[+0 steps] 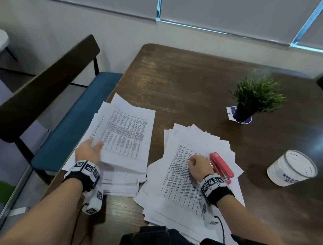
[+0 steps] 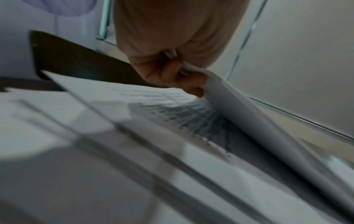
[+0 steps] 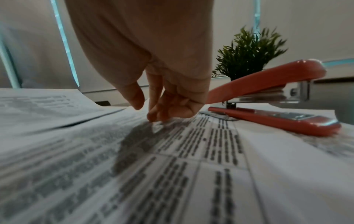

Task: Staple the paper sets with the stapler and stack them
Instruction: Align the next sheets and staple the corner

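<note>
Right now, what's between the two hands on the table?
In the head view, printed paper sheets: the set the left hand holds, then the loose pile under the right hand, with bare table between.

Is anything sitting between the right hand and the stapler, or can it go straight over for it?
Nothing visible blocks it. The stapler lies on the spread papers just right of the right hand, whose fingertips touch the top sheet. Only flat paper lies between them. The left hand holds a paper set far off.
</note>
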The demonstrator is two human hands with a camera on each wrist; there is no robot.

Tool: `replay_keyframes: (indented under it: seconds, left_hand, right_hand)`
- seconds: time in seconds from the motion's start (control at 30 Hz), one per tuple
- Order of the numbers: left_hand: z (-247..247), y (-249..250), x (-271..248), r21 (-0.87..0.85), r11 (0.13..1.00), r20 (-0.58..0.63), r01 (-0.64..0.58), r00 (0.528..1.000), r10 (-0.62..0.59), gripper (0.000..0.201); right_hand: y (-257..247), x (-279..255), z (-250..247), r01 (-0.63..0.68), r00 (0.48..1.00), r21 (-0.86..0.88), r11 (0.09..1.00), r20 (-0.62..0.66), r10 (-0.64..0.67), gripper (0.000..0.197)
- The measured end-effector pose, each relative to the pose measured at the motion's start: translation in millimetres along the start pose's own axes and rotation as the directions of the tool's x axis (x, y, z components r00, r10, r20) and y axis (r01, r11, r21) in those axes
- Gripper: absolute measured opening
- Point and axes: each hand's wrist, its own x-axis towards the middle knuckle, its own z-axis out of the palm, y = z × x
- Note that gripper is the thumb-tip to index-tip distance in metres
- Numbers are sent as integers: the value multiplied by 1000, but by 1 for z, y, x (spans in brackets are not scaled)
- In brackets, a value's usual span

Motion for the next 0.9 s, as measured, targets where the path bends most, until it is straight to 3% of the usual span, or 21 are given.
replay_keyframes:
  seconds: [0.13,0.23,0.33,0.47,0.67,0.8,0.9]
  left_hand:
    - [-9,-30,10,35,996,-73,87,994,-84,61]
    - [-11,-41,7,185,975,-132,119,987,-95,54]
    - [-8,-40,0,263,960,-200,100,979,-48,41]
    - [7,-29,-9,283,959,-269,-2,960,81,47]
    - [51,12,-37,179,928,-59,-327,938,342,32]
    - [92,31,-60,14,820,163,-572,810,563,26]
    - [119,46,-79,-63,777,380,-626,705,599,28]
  right_hand:
    - [2,-5,4,22,1000,-67,997,-2,-22,28]
    - [2,-5,3,29,999,-88,996,22,-27,32]
    - [1,-6,4,52,999,-119,991,20,-50,33]
    - [0,-10,4,97,995,-205,974,19,-95,37]
    - [10,-24,6,145,962,-344,928,269,-50,83]
    - [15,-32,8,189,942,-344,920,329,-70,86]
    - [19,-46,8,223,936,-331,917,334,-107,86]
